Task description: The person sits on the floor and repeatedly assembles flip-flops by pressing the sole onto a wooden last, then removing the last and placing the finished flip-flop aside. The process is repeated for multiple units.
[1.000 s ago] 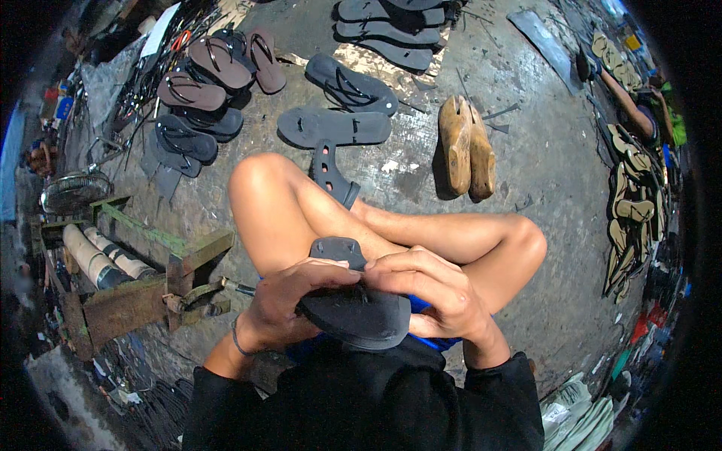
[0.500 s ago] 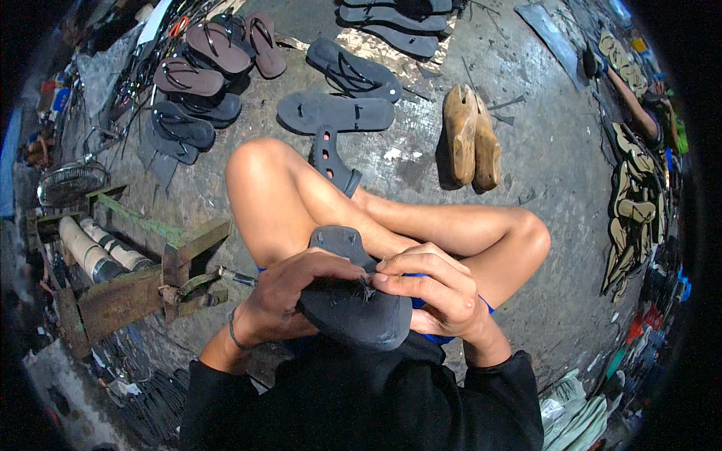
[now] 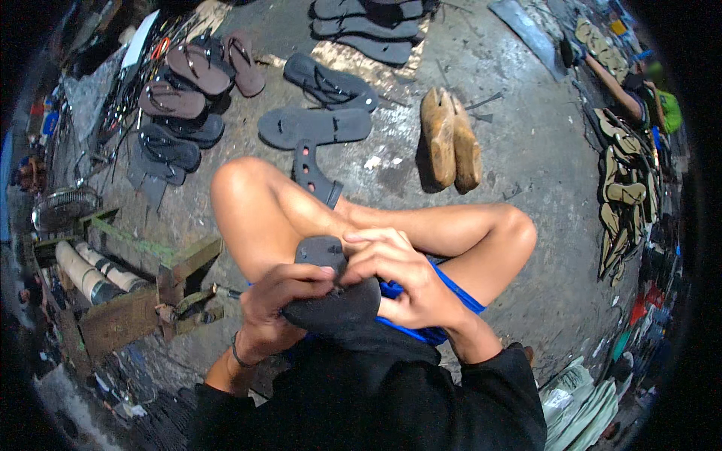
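Observation:
I sit cross-legged on a concrete floor with a dark grey sandal sole (image 3: 331, 301) held over my lap. My left hand (image 3: 274, 301) grips its left edge from below and the side. My right hand (image 3: 402, 274) curls over its right side, fingers pressing near the middle of the sole. A small part between my fingertips is too hidden to tell. Just beyond my knee lies a dark strap piece with holes (image 3: 312, 173) and a bare grey sole (image 3: 316, 126).
Finished dark and brown sandals (image 3: 192, 75) lie at the far left, more soles (image 3: 372, 30) at the top. Two wooden shoe lasts (image 3: 451, 139) stand right of centre. A wooden block stand (image 3: 143, 297) is at my left. Another person's arm (image 3: 613, 83) reaches in at the upper right.
The sole has tilted and come lower toward my lap. My right hand has slid further over its top, and my left fingers have closed more across its near edge.

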The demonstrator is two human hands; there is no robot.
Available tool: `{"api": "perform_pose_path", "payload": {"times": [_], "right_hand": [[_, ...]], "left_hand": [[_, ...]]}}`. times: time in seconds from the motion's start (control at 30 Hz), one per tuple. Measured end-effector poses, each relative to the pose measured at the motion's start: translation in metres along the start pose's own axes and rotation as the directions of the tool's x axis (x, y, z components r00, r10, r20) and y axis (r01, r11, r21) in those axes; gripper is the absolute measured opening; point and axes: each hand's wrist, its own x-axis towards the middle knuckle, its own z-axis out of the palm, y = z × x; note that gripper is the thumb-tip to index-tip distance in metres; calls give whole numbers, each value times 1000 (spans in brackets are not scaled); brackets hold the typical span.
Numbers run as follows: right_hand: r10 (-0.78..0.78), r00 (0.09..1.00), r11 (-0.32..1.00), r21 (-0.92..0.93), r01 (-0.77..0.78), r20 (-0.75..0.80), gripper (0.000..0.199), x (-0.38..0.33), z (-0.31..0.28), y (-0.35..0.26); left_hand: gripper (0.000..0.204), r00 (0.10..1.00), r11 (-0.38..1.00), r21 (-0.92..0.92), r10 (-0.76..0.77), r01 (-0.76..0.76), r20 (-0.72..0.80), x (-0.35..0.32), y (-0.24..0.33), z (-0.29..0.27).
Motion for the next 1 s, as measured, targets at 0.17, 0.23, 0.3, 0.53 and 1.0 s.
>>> {"api": "perform_pose_path", "payload": {"times": [0.17, 0.23, 0.3, 0.53, 1.0], "right_hand": [[196, 797, 866, -282, -414, -571, 70, 31, -57, 92], [347, 585, 458, -412, -788, -733, 87, 15, -77, 164], [513, 425, 222, -363, -905, -746, 99, 9, -74, 224], [691, 479, 710, 631, -311, -542, 48, 6, -71, 182], [668, 724, 703, 466, -537, -173, 61, -76, 12, -66]], "left_hand": [[24, 894, 952, -139, -304, 272, -329, 18, 24, -2], [29, 844, 809, -377, -524, 450, -117, 22, 27, 6], [37, 720, 472, -638, -666, 608, 193, 5, -9, 31], [50, 773, 296, -725, -386, 621, 504, -7, -40, 76], [59, 851, 411, -867, -525, 280, 26, 31, -81, 41]]}}
